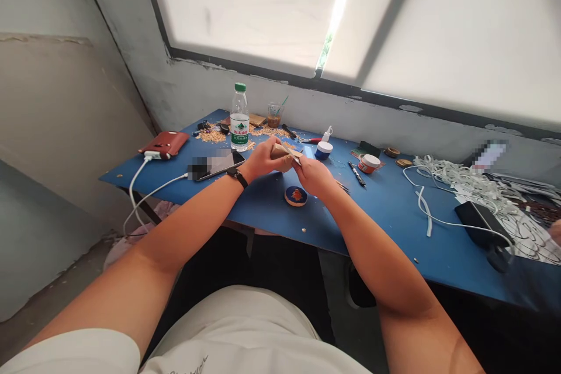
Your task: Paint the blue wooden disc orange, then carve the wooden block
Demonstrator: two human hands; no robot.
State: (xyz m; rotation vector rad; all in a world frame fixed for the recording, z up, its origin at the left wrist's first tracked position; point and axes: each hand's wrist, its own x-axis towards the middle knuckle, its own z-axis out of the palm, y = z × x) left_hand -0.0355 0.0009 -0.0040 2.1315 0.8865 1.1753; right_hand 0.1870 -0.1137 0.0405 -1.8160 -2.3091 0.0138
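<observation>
My left hand (263, 159) is closed round a pale wooden piece (280, 159) above the blue table (254, 204). Fingers of my right hand (312, 174) are pressed round a thin tool (293, 155), whose tip meets the wooden piece; what kind of tool it is, I cannot make out. Just below the hands lies a round wooden disc (295, 196) with a blue top and an orange figure. A blue-and-white paint jar (324, 151) stands beyond my right hand.
A water bottle (239, 120), wood chips (213, 132) and a cup (274, 115) stand or lie behind. Left are a phone (219, 165) and brown case (164, 145). Rightward: a pen (357, 175), orange jar (369, 163), white cable, black box (481, 224), white strips (467, 178).
</observation>
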